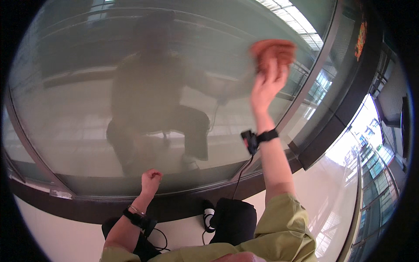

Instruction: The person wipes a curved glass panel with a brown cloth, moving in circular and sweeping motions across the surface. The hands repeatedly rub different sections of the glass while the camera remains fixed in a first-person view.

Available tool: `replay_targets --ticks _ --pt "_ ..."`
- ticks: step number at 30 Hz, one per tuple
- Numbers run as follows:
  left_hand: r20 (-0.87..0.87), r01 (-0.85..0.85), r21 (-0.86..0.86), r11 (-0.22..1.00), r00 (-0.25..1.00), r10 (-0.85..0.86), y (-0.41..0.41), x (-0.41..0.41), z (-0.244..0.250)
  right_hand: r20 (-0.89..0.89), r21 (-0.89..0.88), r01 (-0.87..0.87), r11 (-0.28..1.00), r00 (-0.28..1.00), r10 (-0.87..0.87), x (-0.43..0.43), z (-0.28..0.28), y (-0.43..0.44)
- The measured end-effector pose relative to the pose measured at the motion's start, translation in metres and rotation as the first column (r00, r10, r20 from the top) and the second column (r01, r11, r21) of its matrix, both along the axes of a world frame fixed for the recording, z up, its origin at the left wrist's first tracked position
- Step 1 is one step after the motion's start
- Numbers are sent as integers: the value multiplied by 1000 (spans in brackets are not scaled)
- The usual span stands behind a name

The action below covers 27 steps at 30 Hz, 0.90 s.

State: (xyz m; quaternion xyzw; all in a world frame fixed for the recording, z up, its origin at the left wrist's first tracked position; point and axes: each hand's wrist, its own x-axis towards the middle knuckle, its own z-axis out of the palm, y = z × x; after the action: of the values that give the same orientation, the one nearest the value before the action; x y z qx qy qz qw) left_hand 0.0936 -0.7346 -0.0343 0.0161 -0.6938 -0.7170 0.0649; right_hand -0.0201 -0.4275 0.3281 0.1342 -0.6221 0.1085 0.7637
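Note:
A reddish-brown cloth (274, 51), blurred and bunched, is under the fingers of my right hand (268, 83). It lies against the upper right part of a large glass pane (81, 131), which mirrors my crouched figure. Low in front of the pane, my left hand (151, 181) is curled closed, with nothing visible in it. Each wrist wears a black strap with a small device, the right one (250, 141) trailing a cable.
A metal frame (306, 86) edges the glass on the right, beside a dark pillar (327, 131). Below runs a dark base ledge (183, 206). My knee (234, 221) and shoe (209, 217) are close to it. A glass railing (376, 193) stands at far right over pale floor.

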Motion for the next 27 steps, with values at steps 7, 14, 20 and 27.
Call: replay_targets --ticks 7,14,20,27 --pt "77 -26 92 995 997 19 -8 2 3 213 493 -228 840 967 137 32 -26 -129" --pt "59 -32 175 984 998 22 -28 -2 7 275 830 -256 496 961 35 43 -54 -169" --pt "92 -43 213 976 995 24 -34 1 7 -157 88 -73 993 984 86 -1 132 -166" --pt "100 -36 149 988 995 22 -55 4 3 75 672 -241 700 963 259 43 21 -302"
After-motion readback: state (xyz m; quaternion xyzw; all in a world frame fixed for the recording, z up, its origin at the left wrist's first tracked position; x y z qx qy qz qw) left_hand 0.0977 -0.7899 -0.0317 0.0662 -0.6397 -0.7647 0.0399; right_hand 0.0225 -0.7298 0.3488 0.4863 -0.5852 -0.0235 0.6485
